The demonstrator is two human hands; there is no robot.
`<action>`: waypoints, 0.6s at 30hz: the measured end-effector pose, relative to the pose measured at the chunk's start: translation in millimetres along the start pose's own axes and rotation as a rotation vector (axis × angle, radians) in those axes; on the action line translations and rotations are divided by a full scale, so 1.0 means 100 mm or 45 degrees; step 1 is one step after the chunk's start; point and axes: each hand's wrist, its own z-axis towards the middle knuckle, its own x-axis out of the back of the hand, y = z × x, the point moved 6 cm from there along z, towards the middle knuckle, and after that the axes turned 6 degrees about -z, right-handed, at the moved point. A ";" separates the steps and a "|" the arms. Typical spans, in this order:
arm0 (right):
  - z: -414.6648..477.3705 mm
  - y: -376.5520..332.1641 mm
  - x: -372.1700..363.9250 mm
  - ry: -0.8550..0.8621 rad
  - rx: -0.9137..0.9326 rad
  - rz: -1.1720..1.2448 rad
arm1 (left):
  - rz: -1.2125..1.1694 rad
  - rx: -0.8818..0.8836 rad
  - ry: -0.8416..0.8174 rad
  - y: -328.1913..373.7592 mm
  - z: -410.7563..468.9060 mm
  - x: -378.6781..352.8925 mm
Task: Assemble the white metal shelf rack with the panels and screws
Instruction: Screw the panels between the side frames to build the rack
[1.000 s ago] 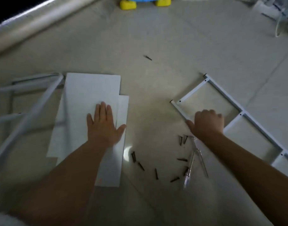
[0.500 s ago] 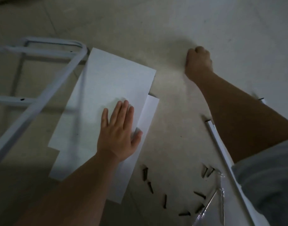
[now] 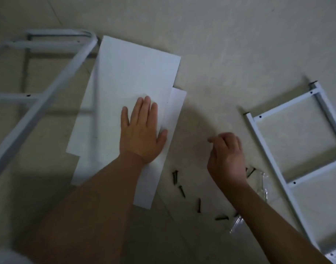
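Observation:
Two white panels point(image 3: 133, 73) lie stacked and offset on the floor. My left hand point(image 3: 141, 134) rests flat on them with straight fingers. To the right, my right hand point(image 3: 227, 159) hovers above the floor with thumb and forefinger pinched on a small screw that barely shows. Several dark screws point(image 3: 175, 177) lie scattered below and between my hands. A white ladder-shaped side frame point(image 3: 266, 151) lies flat at the right. Another white tubular frame point(image 3: 39, 103) lies at the left, partly under the panels.
A clear-handled tool point(image 3: 236, 224) and clear plastic point(image 3: 264, 187) lie by the screws, partly hidden by my right forearm. Pale floor fills the top of the view.
My right hand has come back from a far reach across the floor and now hovers near the screws with fingertips pinched. My left hand stayed flat on the panels. The camera view shifted.

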 end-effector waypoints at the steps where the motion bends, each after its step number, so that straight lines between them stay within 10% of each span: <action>1: -0.22 0.02 0.00 -0.036 -0.029 -0.013 | -0.009 -0.013 0.044 0.01 -0.01 0.01; 18: -0.53 -0.31 0.06 -0.275 -0.249 0.106 | 0.321 -0.066 -0.158 0.07 -0.04 1.20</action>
